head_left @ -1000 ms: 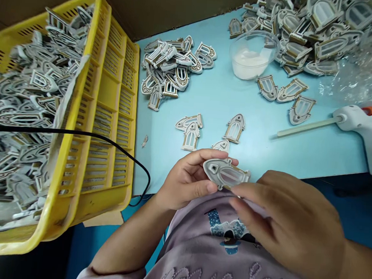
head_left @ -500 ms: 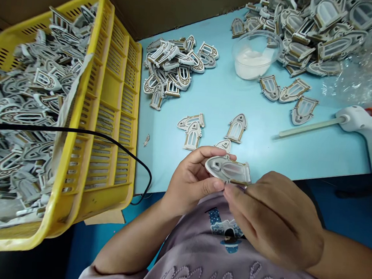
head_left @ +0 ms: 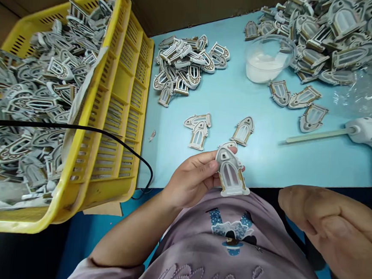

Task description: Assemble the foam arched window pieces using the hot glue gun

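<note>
My left hand [head_left: 192, 179] grips a small arched window-frame ornament [head_left: 231, 174] by its left edge, thumb on top. The piece is grey-white with gold-brown edging and a pale pane, its pointed end away from me. Just behind it, another ornament [head_left: 227, 144] lies partly hidden on the table. My right hand [head_left: 333, 228] is off to the right, in front of the table edge, fingers curled together; whatever may be in them is hidden. Beyond my left hand lie two touching ornaments [head_left: 198, 135] and a single one [head_left: 243, 130].
A yellow crate [head_left: 113, 86] full of similar pieces stands at the left, a black cable [head_left: 109, 136] crossing it. On the blue table [head_left: 176, 179] are a smaller pile [head_left: 182, 66], a plastic tub of white material [head_left: 262, 68], a large pile [head_left: 338, 44] and a white glue gun [head_left: 365, 130].
My right hand has left the ornament and moved right, towards the camera. My left hand has turned the ornament from lying sideways to pointing away from me. The view has shifted slightly.
</note>
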The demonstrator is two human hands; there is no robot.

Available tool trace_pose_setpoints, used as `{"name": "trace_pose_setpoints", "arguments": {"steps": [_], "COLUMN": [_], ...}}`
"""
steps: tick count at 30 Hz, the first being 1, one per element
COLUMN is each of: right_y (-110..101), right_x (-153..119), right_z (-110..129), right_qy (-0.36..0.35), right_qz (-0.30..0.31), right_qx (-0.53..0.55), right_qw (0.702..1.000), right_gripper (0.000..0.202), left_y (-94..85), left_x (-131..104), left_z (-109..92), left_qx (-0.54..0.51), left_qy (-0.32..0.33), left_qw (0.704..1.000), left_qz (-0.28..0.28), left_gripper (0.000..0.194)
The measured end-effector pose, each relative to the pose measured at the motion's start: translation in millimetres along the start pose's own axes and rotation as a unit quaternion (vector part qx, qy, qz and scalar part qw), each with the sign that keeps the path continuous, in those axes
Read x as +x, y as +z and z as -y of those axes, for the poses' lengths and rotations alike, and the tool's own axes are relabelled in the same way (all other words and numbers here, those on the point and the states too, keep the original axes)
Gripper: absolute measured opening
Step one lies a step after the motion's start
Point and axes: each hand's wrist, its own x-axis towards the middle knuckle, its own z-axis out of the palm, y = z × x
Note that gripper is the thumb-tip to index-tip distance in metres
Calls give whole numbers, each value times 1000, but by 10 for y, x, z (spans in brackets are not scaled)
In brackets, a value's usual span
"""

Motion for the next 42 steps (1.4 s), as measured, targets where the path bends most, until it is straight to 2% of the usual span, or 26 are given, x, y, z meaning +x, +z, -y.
{"name": "trace_pose_setpoints", "arguments": {"steps": [2,5,8,10,12,15,17,20,21,23,26,27,28,30,32,34,37,39,42], "right_y": [13,36,-23,-95,-156,-198,-202,-197,-195,-194,-198,-201,-204,-213,-225,-241,-261,-268,-269], "right_x": [-11,-13,-16,-14,-4,35,72,130,147,175,200,205,208,210,209,204,200,200,204], "right_z": [-7,-19,-124,-233,-339,-459,-519,-595,-619,-661,-713,-727,-739,-754,-757,-749,-734,-727,-721], "right_qy": [12,49,54,57,68,79,76,85,89,92,86,86,85,85,82,76,62,56,53], "right_qz": [-12,-83,-52,-51,-89,-134,-135,-120,-120,-120,-117,-112,-108,-101,-97,-93,-84,-83,-82], "right_qx": [21,15,-8,-17,-15,-12,-12,-6,-1,9,19,18,15,9,1,-6,-15,-18,-20], "right_qw": [1000,995,997,997,994,988,988,989,989,989,989,990,990,991,992,993,994,995,995], "right_gripper": [28,28,19,14,11,9,9,10,12,15,18,19,20,22,22,21,21,21,20], "left_y": [23,22,-36,-86,-122,-139,-140,-128,-111,-44,155,243,337,531,710,856,998,1042,1047], "left_x": [1,13,32,48,76,180,302,518,583,688,830,895,979,1207,1493,1781,2093,2193,2221], "left_z": [2,-5,-23,-45,-78,-148,-205,-297,-329,-390,-472,-491,-504,-502,-463,-395,-275,-210,-171], "left_qx": [1,35,193,350,481,593,624,647,665,730,827,843,853,862,871,873,875,878,881], "left_qy": [-3,-10,-19,-9,10,26,35,54,63,78,125,148,171,193,172,125,92,78,74], "left_qw": [1000,999,979,930,863,777,746,719,700,629,485,454,438,437,443,447,442,439,433], "left_qz": [-4,-25,-68,-107,-156,-210,-229,-249,-251,-255,-255,-246,-228,-169,-127,-150,-175,-177,-177], "left_gripper": [36,34,29,28,30,30,27,28,30,37,45,45,44,40,37,48,60,60,59]}}
